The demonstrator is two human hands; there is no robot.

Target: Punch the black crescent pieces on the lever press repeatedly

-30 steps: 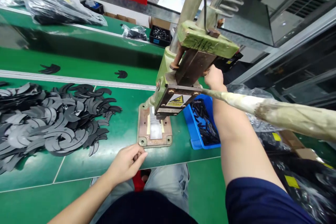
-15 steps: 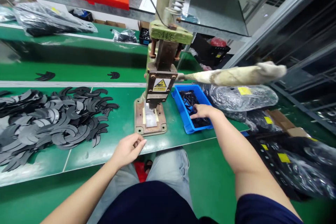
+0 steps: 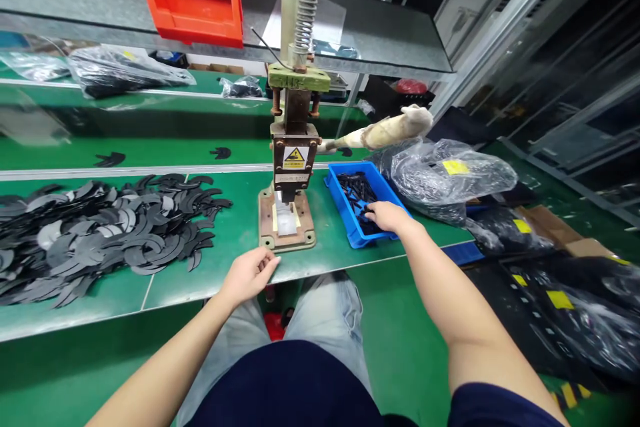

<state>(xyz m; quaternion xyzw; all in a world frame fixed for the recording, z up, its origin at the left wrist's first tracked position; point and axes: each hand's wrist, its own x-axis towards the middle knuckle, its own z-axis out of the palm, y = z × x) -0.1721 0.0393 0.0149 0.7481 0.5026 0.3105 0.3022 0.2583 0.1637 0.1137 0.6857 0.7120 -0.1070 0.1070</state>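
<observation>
My right hand [image 3: 387,217] reaches into a blue bin [image 3: 354,233] holding many small black plastic parts [image 3: 357,190]. Its fingertips are closed on a small black part among them. My left hand [image 3: 251,273] rests at the table's front edge, fingers curled in toward the thumb, with nothing visible in them. Just beyond it stands a hand press [image 3: 297,147] with a warning label. Under its ram, a pale metal fixture [image 3: 287,221] sits on the rusty base plate [image 3: 266,240], and I see no part in it.
Curved dark grey plastic pieces [image 3: 145,227] lie heaped on the green table [image 3: 230,233] at left. The press's wrapped lever [image 3: 385,132] sticks out above the bin. Plastic-wrapped bundles [image 3: 440,177] lie to the right. A red bin [image 3: 200,20] sits on the shelf above.
The camera view has shifted, so the press appears further left and its lever shorter. My right hand's fingers have closed among the black parts. My left hand stays at the table edge.
</observation>
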